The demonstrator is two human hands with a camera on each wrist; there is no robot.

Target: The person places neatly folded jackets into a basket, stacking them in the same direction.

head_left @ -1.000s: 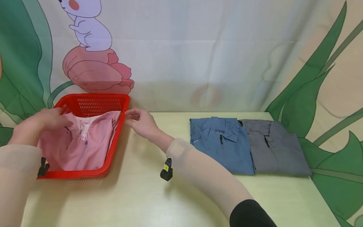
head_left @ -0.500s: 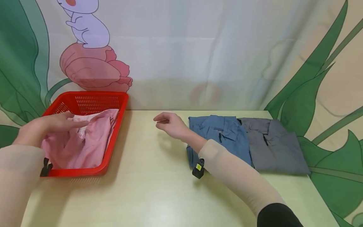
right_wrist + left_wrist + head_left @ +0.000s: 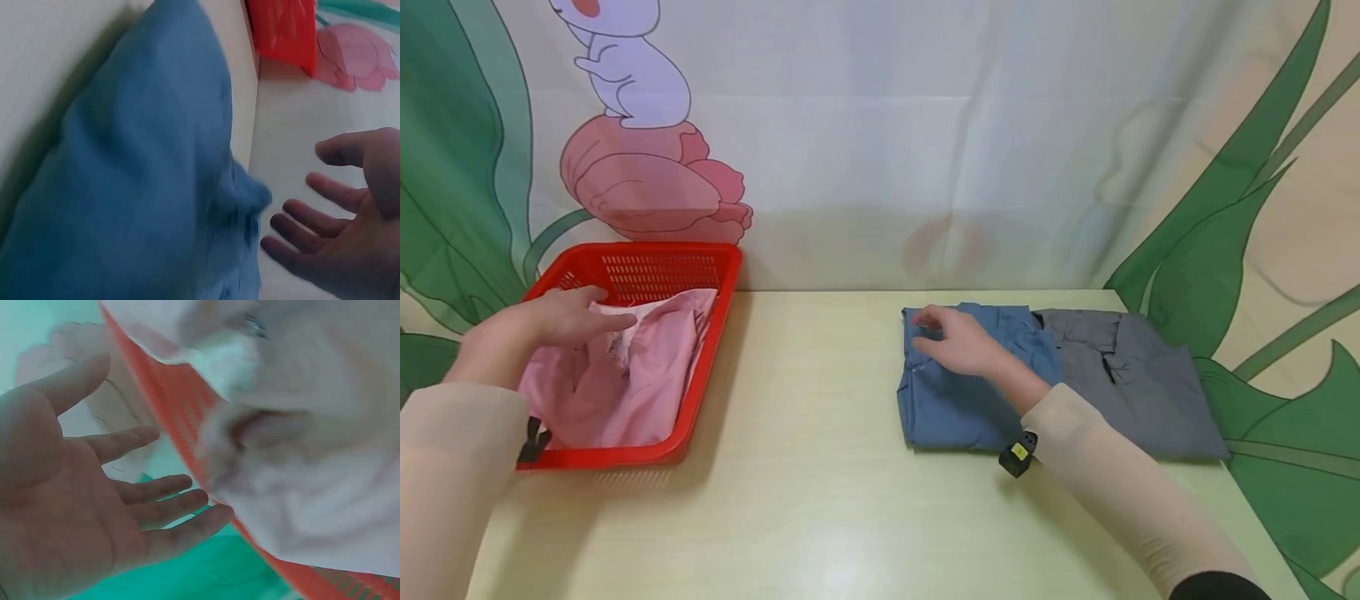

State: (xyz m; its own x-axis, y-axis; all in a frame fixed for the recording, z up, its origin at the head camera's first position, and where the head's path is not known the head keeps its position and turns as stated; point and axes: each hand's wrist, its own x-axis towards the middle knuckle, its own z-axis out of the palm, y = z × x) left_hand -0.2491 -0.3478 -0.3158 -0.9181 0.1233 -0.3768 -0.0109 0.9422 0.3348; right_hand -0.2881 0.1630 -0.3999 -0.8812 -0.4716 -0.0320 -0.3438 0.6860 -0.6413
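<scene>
A folded pink jacket (image 3: 651, 375) with a white inner neck lies in the red plastic basket (image 3: 610, 458) at the left. Over the jacket's left part hovers my left hand (image 3: 553, 321); its spread fingers, seen palm-on in the left wrist view, hold nothing. My right hand (image 3: 958, 340) is above the folded blue jacket (image 3: 951, 412), covering part of its collar area. In the right wrist view its fingers (image 3: 306, 234) are loosely bent beside the blue cloth, with nothing in them. A folded grey jacket (image 3: 1150, 392) with a black zip pull adjoins the blue one on the right.
A pale wooden table (image 3: 805, 467) bears the basket and clothes. Behind it hangs a printed curtain (image 3: 850, 150) with a white animal and green leaves. The basket stands close to that curtain. A small black device (image 3: 1018, 452) sits at my right wrist.
My right hand has moved right, from the basket's right rim across the table to above the blue jacket. My left hand has lifted and shifted slightly over the pink jacket.
</scene>
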